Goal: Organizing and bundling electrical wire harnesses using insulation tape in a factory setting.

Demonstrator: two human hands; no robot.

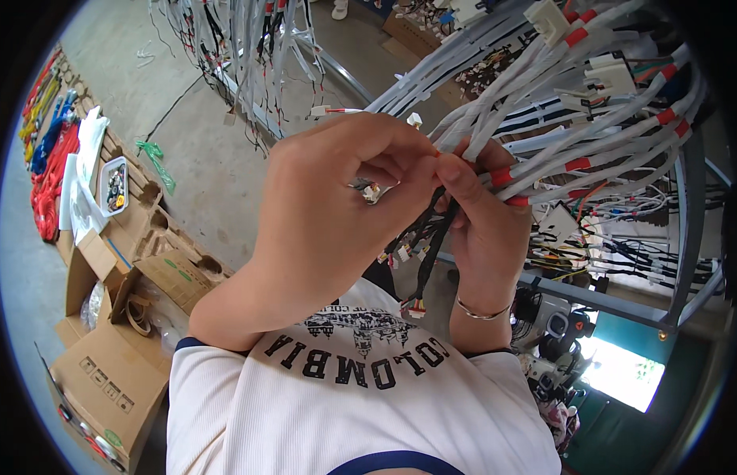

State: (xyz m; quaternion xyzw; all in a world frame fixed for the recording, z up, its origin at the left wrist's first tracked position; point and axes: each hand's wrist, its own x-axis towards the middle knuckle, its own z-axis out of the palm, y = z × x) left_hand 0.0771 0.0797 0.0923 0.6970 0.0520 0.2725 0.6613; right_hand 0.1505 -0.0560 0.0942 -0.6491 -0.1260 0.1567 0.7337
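Fingertips meet on a wire harness gathered at chest height before a person in a white shirt. The left grip pinches thumb against forefinger on the bundle, a small orange-red bit showing at the tips; the right grip, with a bracelet at its wrist, is closed around the same bundle just beside it. The harness is a thick spray of white-wrapped cables fanning up and to the right of the grips, ringed with red bands and hung with pale plastic connectors. Dark-wrapped branches drop just below the grips toward small connectors and coloured wire ends. Below the grips, the shirt carries arched black block capitals under a dark printed cityscape, with a further line of smaller letters partly hidden by the left forearm. Well apart, to the lower left of the grips, a cardboard box bears a row of black handling symbols and green marks, any wording too small to read. A metal frame stands to the lower right.
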